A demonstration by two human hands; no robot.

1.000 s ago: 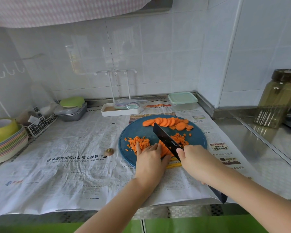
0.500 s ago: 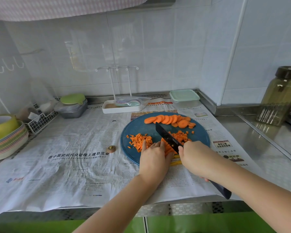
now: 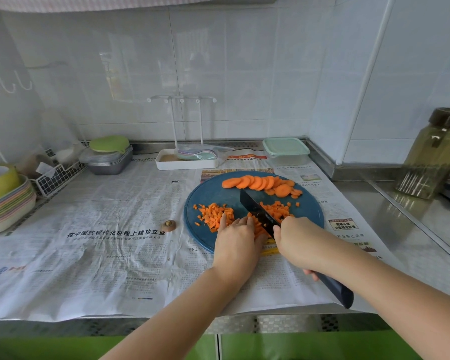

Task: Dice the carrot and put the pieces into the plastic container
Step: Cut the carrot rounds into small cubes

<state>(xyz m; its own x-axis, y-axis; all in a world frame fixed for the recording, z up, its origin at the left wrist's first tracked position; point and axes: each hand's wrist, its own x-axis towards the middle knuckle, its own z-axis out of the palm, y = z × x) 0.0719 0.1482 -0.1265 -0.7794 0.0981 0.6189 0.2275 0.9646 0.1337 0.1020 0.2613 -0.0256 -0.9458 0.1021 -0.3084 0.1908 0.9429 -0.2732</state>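
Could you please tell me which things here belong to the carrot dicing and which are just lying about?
In use: knife, carrot slices, diced carrot, board, container.

Lying about: jar, stacked bowls, carrot end, wire basket, white rack.

your steel surface (image 3: 400, 229) is mostly covered by newspaper (image 3: 102, 242). on the paper sit a blue board (image 3: 213, 198), a carrot stub (image 3: 169, 225) just left of it, and a white tray (image 3: 187, 164) and container (image 3: 286, 149) at the back. a jar (image 3: 434, 154) stands on bare steel to your right.
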